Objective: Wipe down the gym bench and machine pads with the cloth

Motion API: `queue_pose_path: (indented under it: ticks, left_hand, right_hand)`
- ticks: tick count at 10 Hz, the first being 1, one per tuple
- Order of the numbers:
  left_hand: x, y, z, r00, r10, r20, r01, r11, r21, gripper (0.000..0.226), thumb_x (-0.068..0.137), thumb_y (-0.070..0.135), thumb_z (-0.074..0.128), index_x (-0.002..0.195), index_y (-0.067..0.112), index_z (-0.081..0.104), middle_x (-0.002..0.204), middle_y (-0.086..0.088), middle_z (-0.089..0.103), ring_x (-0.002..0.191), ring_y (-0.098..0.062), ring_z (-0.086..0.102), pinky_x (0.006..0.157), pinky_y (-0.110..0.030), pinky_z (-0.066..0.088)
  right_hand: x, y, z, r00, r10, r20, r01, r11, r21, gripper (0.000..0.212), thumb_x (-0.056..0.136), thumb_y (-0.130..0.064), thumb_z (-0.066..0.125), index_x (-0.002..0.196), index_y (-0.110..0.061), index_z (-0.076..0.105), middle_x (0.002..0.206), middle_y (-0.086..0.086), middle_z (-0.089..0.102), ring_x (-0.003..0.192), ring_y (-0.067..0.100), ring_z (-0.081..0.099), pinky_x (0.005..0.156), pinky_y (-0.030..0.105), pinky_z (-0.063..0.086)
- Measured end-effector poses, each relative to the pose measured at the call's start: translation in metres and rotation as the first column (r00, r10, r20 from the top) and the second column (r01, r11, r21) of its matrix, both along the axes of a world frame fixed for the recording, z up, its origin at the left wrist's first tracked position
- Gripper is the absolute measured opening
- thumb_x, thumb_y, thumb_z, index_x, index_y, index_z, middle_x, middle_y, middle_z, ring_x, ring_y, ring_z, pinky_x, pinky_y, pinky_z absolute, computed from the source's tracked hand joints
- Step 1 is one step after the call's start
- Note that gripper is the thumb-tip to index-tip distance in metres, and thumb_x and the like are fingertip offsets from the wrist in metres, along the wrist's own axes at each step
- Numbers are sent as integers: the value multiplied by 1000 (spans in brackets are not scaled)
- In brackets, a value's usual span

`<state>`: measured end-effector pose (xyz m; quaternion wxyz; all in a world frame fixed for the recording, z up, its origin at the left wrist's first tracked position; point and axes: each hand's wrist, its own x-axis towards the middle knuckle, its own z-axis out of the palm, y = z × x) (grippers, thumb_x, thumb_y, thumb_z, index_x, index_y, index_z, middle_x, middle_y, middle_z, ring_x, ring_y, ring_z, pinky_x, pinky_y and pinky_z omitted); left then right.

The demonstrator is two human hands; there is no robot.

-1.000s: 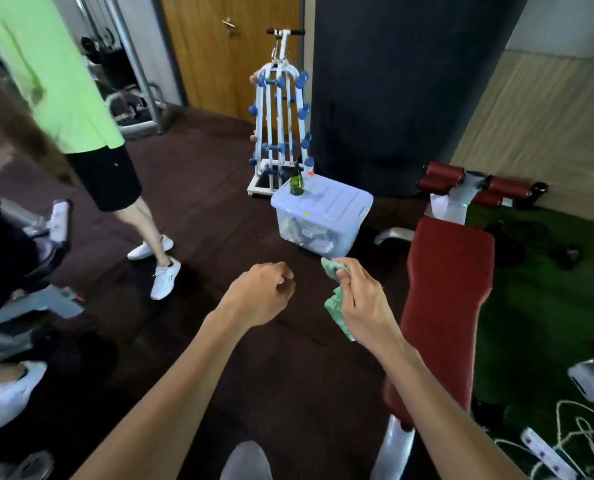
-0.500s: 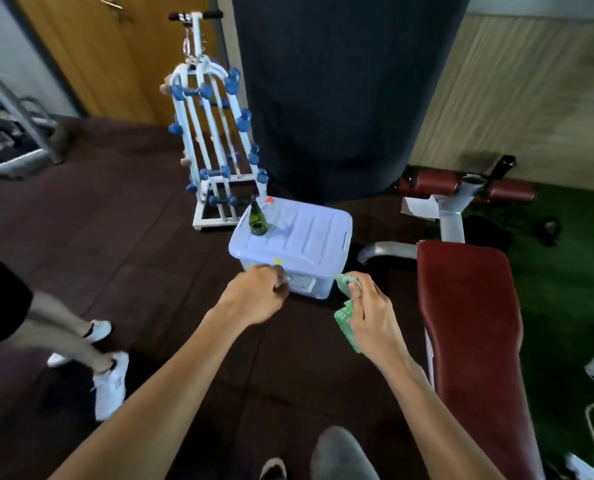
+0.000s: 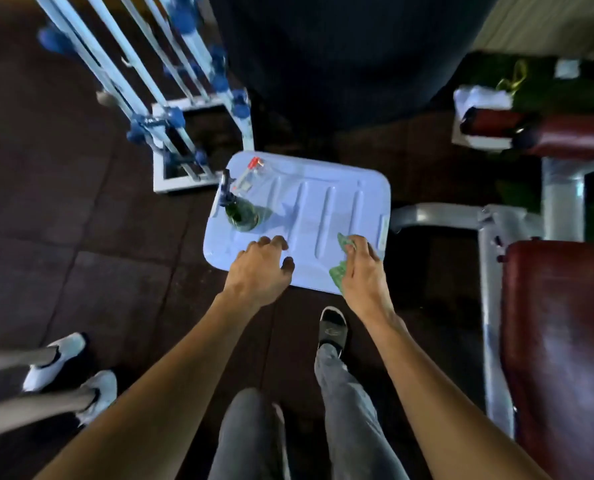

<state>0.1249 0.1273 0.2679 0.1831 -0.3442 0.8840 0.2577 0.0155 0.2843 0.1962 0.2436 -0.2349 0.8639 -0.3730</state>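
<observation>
A gym; a red padded bench [image 3: 558, 327] on a grey steel frame stands on dark rubber floor tiles [image 3: 91, 237]; a white rack [image 3: 171, 109] (blue knobs along its rails) stands beside a hanging dark punch bag [image 3: 340, 53].

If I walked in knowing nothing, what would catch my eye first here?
Probably the pale blue storage box lid in the middle, with a green spray bottle standing at its left end. Two bare arms reach over it: the left hand opens toward the bottle, and the right hand clutches a green cloth. At the right edge lies the dark red bench pad, not yet touched.
</observation>
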Motion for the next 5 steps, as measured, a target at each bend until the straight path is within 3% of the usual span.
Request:
queue_pose_path:
  ticks: [1, 2, 3, 4, 5]
  left_hand:
    - [-23, -33, -53, 997, -23, 74, 21, 999, 29, 43, 101, 31, 49, 141, 14, 50, 135, -12, 56, 123, -36, 54, 101, -47, 44]
    - [-63, -77, -145, 992, -74, 98, 70, 997, 43, 49, 100, 29, 51, 146, 14, 44, 142, -13, 52, 128, -36, 52, 101, -46, 44]
    - [-85, -93, -197, 986, -132, 103, 127, 991, 52, 53, 99, 28, 52, 149, 14, 41, 148, -13, 48, 133, -36, 49, 104, -45, 42]
    - [-108, -107, -277, 962, -260, 80, 257, 965, 44, 59, 97, 25, 54, 152, 12, 37, 155, -14, 41, 141, -35, 40, 113, -44, 34]
    - [-114, -110, -312, 936, -340, 93, 336, 940, 52, 65, 94, 24, 54, 154, 11, 32, 164, -18, 29, 148, -34, 31, 120, -44, 28]
  right_hand:
    - [-14, -44, -61, 1000, 3, 3, -4, 993, 117, 31, 101, -10, 55, 131, -10, 48, 136, 15, 59, 111, 40, 60, 90, 57, 55]
    - [-32, -92, -148, 995, 32, -92, -5, 960, 281, 41, 96, -11, 64, 134, -5, 52, 129, 18, 63, 117, 42, 58, 98, 52, 50]
    - [-39, -111, -199, 989, 17, -145, 33, 941, 336, 44, 94, -13, 66, 135, -3, 53, 124, 19, 66, 113, 44, 62, 99, 52, 50]
    - [-42, -128, -282, 978, 17, -207, 69, 912, 404, 58, 100, -31, 48, 150, -2, 43, 146, 19, 57, 137, 40, 51, 117, 54, 38]
    - [-38, -132, -317, 985, 57, -161, 19, 900, 435, 71, 98, -43, 32, 157, -4, 31, 162, 19, 38, 153, 32, 33, 125, 54, 22]
